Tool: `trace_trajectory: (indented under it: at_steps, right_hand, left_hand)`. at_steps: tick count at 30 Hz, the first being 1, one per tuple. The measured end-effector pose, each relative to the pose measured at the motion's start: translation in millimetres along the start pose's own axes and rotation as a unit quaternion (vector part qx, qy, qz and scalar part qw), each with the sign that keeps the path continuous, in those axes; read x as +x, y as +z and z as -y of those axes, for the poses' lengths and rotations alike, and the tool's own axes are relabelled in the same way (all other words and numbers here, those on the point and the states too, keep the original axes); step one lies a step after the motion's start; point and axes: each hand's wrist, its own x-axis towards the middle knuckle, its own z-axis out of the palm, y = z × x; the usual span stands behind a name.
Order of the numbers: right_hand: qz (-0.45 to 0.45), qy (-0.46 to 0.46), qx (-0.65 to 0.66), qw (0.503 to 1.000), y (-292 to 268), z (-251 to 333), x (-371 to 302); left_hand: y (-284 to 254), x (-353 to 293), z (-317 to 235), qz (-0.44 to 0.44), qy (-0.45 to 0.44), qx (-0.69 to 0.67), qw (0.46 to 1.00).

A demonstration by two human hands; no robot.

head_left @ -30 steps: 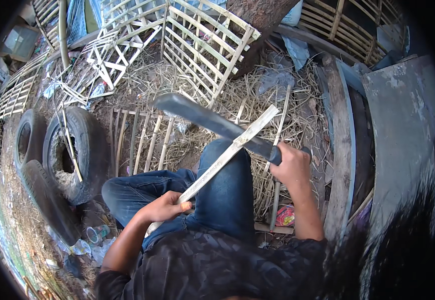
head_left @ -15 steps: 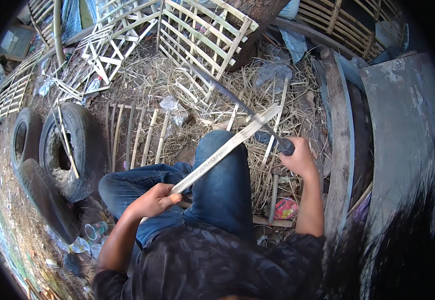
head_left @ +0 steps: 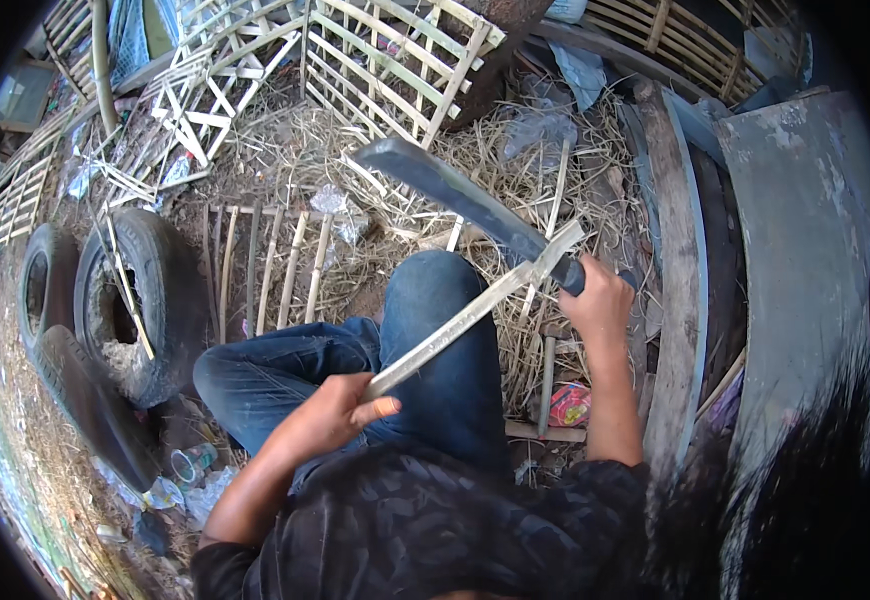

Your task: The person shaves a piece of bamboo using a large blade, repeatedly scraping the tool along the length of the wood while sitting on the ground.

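Cream strip point(head_left: 455, 329) slants forward-right from the gripping left hand point(head_left: 339, 412).

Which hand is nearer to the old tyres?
Left. The left hand grips a pale strip, to the right of the tyres; the right hand, holding the knife, is farther right.

Machete point(head_left: 455, 194) crossing a strip point(head_left: 445, 337)
Right hand point(head_left: 598, 299) grips the machete; left hand point(head_left: 338, 412) holds the strip's near part, with tyres point(head_left: 177, 300) to that hand's left.
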Motion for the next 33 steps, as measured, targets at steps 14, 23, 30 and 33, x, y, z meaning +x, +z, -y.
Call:
trace_trajectory:
  at_steps: [14,23,30,33]
  right_hand:
    - [-0.007,0.043,-0.008,0.999,-6.4,4.6,-10.1]
    - [0.158,0.067,0.317,0.933,7.5,-3.0,-6.4]
    - [0.119,0.085,0.367,0.919,16.0,17.3,-17.9]
    - [0.062,0.103,0.286,0.951,15.2,24.6,-16.9]
  left_hand:
    - [-0.6,0.0,-24.7,-0.117,0.016,-0.09,0.989]
    - [-6.0,-2.6,-35.9,-0.166,-0.029,0.073,0.983]
    - [-3.5,1.3,-36.0,-0.178,0.043,0.16,0.97]
    - [-1.2,6.7,-27.0,-0.163,0.058,0.214,0.961]
